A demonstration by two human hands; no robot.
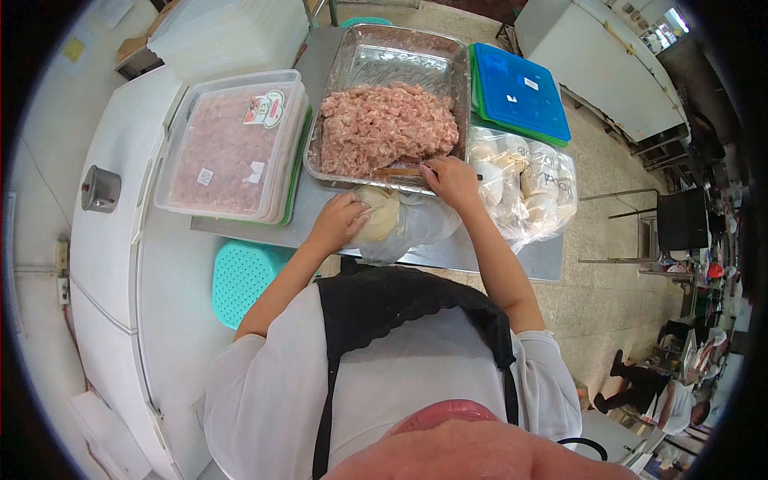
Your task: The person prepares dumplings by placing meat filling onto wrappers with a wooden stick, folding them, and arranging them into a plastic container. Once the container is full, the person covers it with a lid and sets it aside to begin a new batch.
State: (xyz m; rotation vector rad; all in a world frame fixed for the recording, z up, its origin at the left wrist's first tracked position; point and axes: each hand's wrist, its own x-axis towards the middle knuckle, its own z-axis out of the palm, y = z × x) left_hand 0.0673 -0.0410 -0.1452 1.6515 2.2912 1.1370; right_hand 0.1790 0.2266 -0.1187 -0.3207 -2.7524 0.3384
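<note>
My right hand (452, 180) is closed around a flat wooden stick (398, 171), whose tip lies at the near edge of the ground meat (388, 124). That pink meat is heaped in a foil-like metal tray (390, 54). My left hand (340, 220) has its fingers bent onto the edge of a pale round dough wrapper (378, 214). More wrappers seem to lie beneath it, on clear plastic (424, 222) just in front of the tray. The left fingertips are partly hidden against the dough.
To the left stands a lidded plastic box (224, 148) of meat. Bagged dough rounds (528, 188) and blue and green lids (522, 90) lie on the right of the metal table (520, 264). A turquoise stool (246, 280) is below; another person (668, 400) is far right.
</note>
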